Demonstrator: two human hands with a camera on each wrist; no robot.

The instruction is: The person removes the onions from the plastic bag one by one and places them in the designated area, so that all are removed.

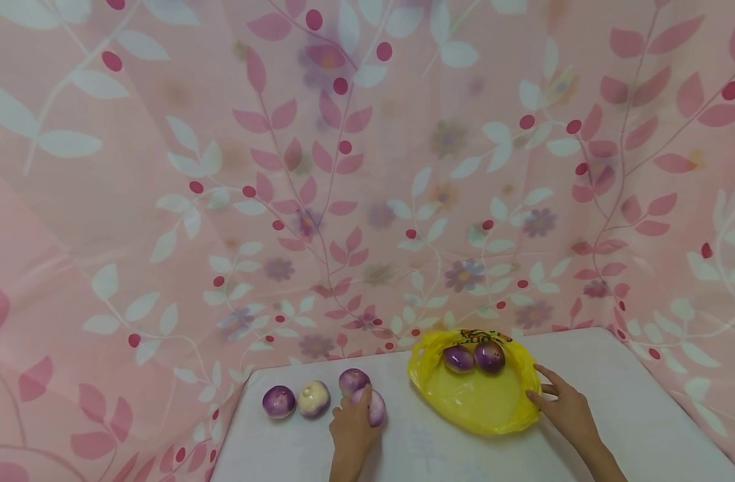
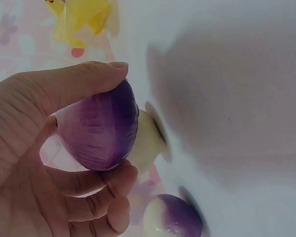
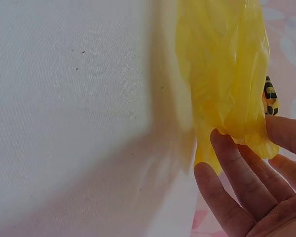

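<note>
My left hand [image 1: 354, 428] grips a purple onion [image 2: 98, 128] between thumb and fingers, low over the white table. Directly behind it another purple onion [image 1: 353, 380] overlaps it in the head view. Farther left sit a dark purple onion [image 1: 279, 402] and a mostly white one [image 1: 314, 399]. On the right, a yellow plastic bag [image 1: 476, 408] lies with its mouth spread wide, two purple onions [image 1: 490, 357] inside at the back. My right hand [image 1: 566, 408] holds the bag's right rim with thumb and fingertips [image 3: 222, 140].
The white-covered table [image 1: 632, 395] ends at a pink curtain [image 1: 367, 201] with leaves and flowers behind it. Dark print shows on the bag's far edge.
</note>
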